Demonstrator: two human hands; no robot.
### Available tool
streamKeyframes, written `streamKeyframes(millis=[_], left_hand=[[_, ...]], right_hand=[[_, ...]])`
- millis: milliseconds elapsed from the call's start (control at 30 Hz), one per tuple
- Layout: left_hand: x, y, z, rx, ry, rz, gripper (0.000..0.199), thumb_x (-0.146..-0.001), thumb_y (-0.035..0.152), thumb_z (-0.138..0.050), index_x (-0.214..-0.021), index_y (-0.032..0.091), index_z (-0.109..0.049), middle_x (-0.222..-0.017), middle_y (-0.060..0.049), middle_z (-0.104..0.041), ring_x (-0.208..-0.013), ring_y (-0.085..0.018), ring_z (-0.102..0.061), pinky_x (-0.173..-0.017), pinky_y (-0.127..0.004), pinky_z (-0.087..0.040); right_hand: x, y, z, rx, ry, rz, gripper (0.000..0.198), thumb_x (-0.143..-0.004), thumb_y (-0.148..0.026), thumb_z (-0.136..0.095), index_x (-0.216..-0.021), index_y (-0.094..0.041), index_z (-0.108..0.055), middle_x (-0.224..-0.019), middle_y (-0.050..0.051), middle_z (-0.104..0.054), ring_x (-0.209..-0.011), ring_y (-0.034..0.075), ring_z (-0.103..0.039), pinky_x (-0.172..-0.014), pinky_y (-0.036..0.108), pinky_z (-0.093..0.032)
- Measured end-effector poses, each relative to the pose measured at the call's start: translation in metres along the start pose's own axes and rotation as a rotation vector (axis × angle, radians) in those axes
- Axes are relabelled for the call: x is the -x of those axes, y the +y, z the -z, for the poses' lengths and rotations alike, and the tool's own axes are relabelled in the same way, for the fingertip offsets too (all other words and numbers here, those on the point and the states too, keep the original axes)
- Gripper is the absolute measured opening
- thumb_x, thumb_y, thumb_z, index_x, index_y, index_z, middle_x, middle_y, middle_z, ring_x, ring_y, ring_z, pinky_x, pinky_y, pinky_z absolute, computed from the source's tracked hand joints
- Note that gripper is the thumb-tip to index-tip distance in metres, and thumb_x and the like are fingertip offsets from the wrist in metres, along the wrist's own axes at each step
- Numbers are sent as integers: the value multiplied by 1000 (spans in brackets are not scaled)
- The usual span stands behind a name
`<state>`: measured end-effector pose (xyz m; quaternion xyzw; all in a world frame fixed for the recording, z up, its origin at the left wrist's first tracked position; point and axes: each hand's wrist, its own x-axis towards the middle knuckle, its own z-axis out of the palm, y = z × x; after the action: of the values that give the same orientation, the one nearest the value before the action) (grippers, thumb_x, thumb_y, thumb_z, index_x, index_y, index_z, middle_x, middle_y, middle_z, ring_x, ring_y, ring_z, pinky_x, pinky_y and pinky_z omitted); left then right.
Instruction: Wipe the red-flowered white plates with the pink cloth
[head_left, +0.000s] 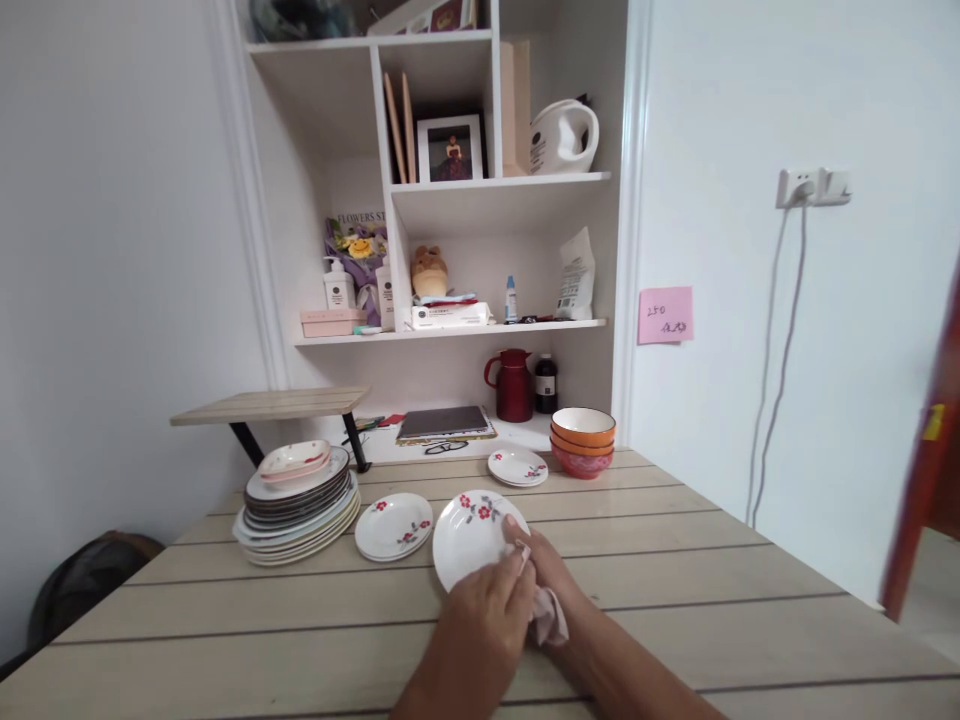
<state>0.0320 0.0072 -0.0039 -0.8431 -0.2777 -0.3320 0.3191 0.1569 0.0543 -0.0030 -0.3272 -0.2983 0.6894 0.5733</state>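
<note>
A white plate with red flowers (465, 540) is in front of me over the tabletop. My right hand (553, 568) grips its right edge, the thumb lying on the upper face. My left hand (480, 622) is closed on a pale pink cloth (550, 617) at the plate's near right side. Part of the cloth hangs down beside my right wrist. The fingers under the plate are hidden, and I cannot tell whether the plate touches the table. Just left of it lie small flowered plates (394, 526), one on another.
A tall stack of plates (300, 520) with small dishes on top stands at the left, near a raised wooden stand (270, 404). Farther back are more flowered saucers (517, 466) and stacked bowls (583, 440). A red jug (514, 385) and a dark laptop (442, 422) sit behind the table (675, 580).
</note>
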Motion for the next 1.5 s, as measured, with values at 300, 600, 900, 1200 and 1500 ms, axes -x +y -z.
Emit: streamKeyframes(millis=[300,600,900,1200,1500], left_hand=[[8,-44,7,-73,-48,454,54,-86,3,-41,-138,16,-46,-125,-13,-66,-103,-22,-68,-83,-36,-58],[-6,-9,14,33,-15,128,27,-91,9,-44,-114,16,-56,-93,-6,-73,-79,-16,-68,-67,-26,-54],[-2,-45,32,-267,-127,549,13,-88,12,-51,-86,19,-62,-88,-7,-68,-92,-29,-57,-73,-42,-44],[-1,-32,20,-11,-233,585,21,-88,10,-46,-97,20,-62,-97,-6,-61,-91,-24,-55,-73,-35,-46],[15,-59,16,620,55,842,57,-81,8,-39,-133,26,-49,-131,-8,-47,-119,-20,-51,-98,-38,-46]], right_hand=[[20,-11,-18,21,119,-82,29,-89,-36,-58,-108,-15,-63,-88,10,-76,-71,20,-71,-65,33,-57],[13,-16,-8,-20,123,-56,21,-91,-37,-56,-88,-16,-60,-66,4,-70,-55,17,-65,-52,27,-51],[33,5,-22,93,-169,-11,36,-82,-37,-66,-109,-12,-66,-86,9,-76,-73,21,-70,-72,31,-54],[26,-15,-20,98,90,-110,31,-91,-34,-56,-111,-12,-64,-91,12,-76,-69,20,-70,-61,30,-55],[14,-21,-12,-44,209,-189,32,-93,-34,-54,-116,-13,-61,-104,13,-74,-81,22,-72,-71,36,-60]])
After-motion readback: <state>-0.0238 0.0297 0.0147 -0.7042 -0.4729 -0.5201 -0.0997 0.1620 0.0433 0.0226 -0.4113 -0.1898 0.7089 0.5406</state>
